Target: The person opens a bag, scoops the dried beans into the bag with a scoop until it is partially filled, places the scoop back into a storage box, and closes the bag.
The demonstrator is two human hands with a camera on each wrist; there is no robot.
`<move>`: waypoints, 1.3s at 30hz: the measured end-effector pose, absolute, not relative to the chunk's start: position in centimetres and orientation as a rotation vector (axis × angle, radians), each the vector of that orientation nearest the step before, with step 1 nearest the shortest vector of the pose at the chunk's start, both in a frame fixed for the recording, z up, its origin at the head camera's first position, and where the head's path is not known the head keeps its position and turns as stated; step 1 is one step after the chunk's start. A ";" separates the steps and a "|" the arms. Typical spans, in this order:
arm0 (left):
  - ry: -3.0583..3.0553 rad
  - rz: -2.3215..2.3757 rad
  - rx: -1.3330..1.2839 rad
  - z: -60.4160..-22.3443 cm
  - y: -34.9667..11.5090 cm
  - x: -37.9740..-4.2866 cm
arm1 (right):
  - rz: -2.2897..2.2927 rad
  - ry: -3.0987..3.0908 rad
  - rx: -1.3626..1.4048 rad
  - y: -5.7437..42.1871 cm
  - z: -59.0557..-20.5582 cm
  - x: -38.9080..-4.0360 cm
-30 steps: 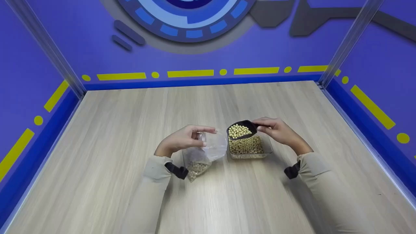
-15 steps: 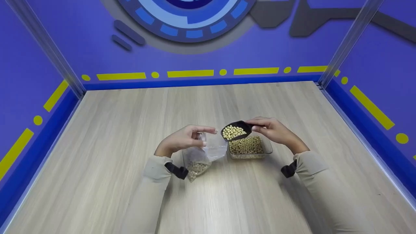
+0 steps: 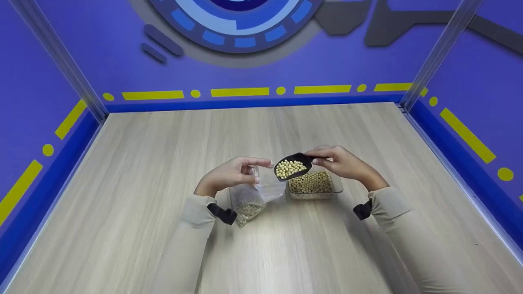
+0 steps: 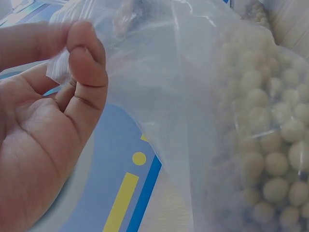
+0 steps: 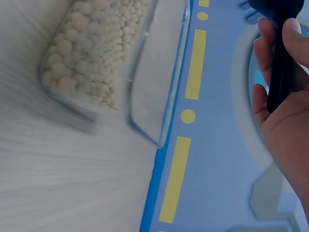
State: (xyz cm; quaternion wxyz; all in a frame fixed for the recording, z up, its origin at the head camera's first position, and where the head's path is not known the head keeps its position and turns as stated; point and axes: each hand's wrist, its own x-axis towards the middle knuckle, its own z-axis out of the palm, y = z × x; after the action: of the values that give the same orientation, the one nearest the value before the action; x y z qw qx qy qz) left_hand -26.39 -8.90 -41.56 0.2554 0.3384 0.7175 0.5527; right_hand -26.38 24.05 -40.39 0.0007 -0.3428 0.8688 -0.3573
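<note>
My left hand (image 3: 229, 176) pinches the rim of a clear zip bag (image 3: 269, 185), whose mouth faces right toward the scoop. Pale round beans (image 4: 275, 169) fill the bag's lower part, which rests on the table. My right hand (image 3: 343, 163) grips the handle of a black scoop (image 3: 307, 162), with thumb and fingers around it in the right wrist view. Yellowish beans (image 3: 289, 168) heap in the scoop, and its front edge overlaps the bag's mouth in the head view. Just below the scoop stands a clear rectangular container (image 3: 337, 185) holding more beans (image 3: 312, 182).
Everything sits on a wood-grain table (image 3: 171, 143). Blue panels with yellow marks (image 3: 240, 92) enclose it at the back and both sides. A black wrist strap (image 3: 222, 213) is on the left wrist, another on the right.
My right hand has moved left with the loaded scoop, from over the container to the bag's mouth. The left hand and bag have stayed nearly still.
</note>
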 end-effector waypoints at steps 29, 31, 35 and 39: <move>1.956 1.499 0.926 -41.5 -8.9 -26.3 | -0.891 2.748 -1.173 23.5 -37.9 -26.2; 1.953 1.500 0.924 -41.5 -8.9 -26.3 | -0.883 2.745 -1.168 23.5 -37.8 -26.2; 1.952 1.502 0.921 -41.5 -8.9 -26.4 | -0.865 2.740 -1.182 23.4 -37.7 -26.2; 1.950 1.503 0.920 -41.6 -8.9 -26.4 | -0.849 2.735 -1.191 23.4 -37.5 -26.2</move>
State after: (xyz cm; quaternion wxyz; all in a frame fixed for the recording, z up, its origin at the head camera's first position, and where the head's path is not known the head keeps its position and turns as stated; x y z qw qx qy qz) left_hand -26.39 -8.94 -41.59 0.2538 0.3386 0.7177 0.5530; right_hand -26.24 23.37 -37.50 0.0200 -0.3838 0.8817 -0.2738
